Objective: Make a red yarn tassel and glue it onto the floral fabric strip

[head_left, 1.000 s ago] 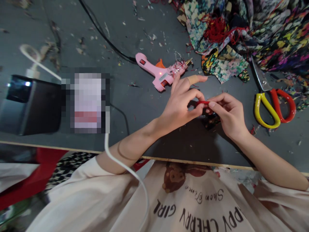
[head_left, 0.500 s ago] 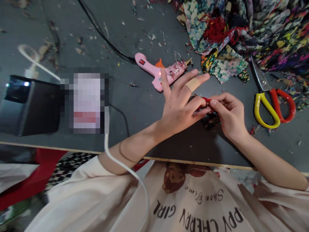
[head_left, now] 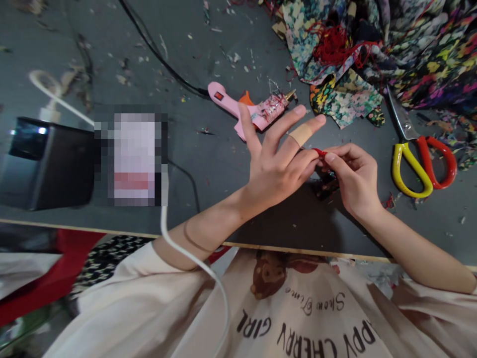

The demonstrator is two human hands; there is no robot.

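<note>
A small red piece [head_left: 319, 152], perhaps cord or fabric, shows between my fingertips. My right hand [head_left: 356, 176] pinches it between thumb and index finger. On its other side, fingers of my left hand [head_left: 281, 159] close on the red piece, while the upper fingers spread out; one wears a tan bandage [head_left: 300, 134]. Beneath my hands hangs or lies something dark and shiny [head_left: 326, 186], partly hidden. The pink glue gun [head_left: 261, 114] with an orange trigger lies just beyond my left hand's fingers.
Scissors [head_left: 406, 132] with yellow and red handles lie at right. Floral fabric [head_left: 421, 54] and red threads [head_left: 331, 44] fill the upper right. A black box [head_left: 48, 164] and a pixelated device [head_left: 134, 154] stand left. A white cable [head_left: 186, 252] crosses my left forearm. Scraps litter the table [head_left: 223, 184].
My left hand's spread thumb-side of the view has shifted slightly left, and its lower fingers have curled in closer around the red piece. My right hand has barely moved.
</note>
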